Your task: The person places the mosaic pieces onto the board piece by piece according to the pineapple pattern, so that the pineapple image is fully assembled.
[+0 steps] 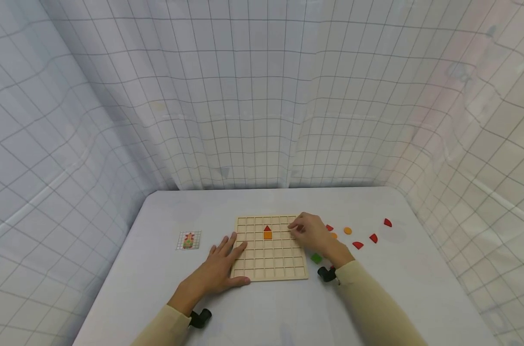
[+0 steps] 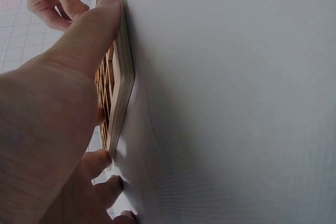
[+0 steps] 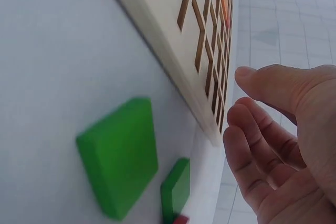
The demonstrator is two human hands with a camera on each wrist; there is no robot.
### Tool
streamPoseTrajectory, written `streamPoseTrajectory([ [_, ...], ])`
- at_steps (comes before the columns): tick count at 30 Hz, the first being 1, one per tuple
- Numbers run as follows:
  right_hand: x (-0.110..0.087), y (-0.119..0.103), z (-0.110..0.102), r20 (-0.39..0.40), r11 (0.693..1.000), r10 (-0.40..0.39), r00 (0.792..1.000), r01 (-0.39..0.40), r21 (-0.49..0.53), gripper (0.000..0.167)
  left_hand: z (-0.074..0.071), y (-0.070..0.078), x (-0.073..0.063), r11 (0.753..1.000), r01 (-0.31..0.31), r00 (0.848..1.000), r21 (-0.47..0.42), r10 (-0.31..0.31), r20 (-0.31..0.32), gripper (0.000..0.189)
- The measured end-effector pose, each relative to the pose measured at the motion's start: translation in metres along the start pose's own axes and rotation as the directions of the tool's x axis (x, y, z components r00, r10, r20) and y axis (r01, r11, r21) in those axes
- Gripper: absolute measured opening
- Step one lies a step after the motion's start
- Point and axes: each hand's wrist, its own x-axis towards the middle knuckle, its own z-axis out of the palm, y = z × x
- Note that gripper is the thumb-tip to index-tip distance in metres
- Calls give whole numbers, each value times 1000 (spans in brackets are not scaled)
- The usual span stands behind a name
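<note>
A square wooden grid board (image 1: 268,275) lies on the white table. Near the board's upper middle, an orange square piece (image 1: 268,235) has a red triangle piece (image 1: 267,228) just above it. My left hand (image 1: 220,269) rests at the board's lower left corner, fingers spread along the left side and thumb on the front edge. Over the right side of the board hovers my right hand (image 1: 311,233); its fingers are loosely bent. In the right wrist view a gap shows between thumb and fingertips, with no piece in it. A green piece (image 3: 121,156) lies beside the board.
To the left lies a small pattern card (image 1: 189,240) with a coloured figure on a grid. Right of the board are scattered red quarter-circle pieces (image 1: 388,222) and an orange round piece (image 1: 347,230). White gridded curtains (image 1: 244,96) enclose the table's back and sides.
</note>
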Motion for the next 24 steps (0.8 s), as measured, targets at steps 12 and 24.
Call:
streamPoseTrajectory([
  [12, -18, 28, -27, -28, 994, 99, 995, -100, -38, 22, 0, 1, -1, 1000, -7, 1000, -14, 7, -6, 110],
  [24, -33, 60, -45, -24, 964, 251, 968, -252, -80, 33, 2, -2, -1, 1000, -5, 1000, -15, 5, -1, 109],
])
